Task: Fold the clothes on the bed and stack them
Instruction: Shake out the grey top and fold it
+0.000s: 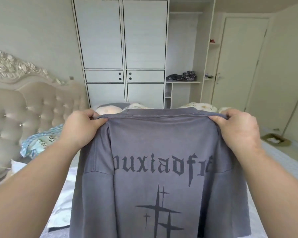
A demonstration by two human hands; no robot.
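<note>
While both hands pinch grey T-shirt (158, 169) shoulders, hem cut off, bed (282, 169) mostly hidden

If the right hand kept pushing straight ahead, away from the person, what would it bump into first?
Probably the patterned bedding just beyond the right hand, which grips the grey T-shirt. Depth is hard to judge; farther off stands the wardrobe.

Grey t-shirt (162, 169): matt, soft cloth with darker matt print; headboard (24, 109): tufted, slightly glossy upholstery under a carved, pearly frame; wardrobe (120, 40): smooth, matt panels.

Grey T-shirt (159, 169) — aloft between hands
</note>
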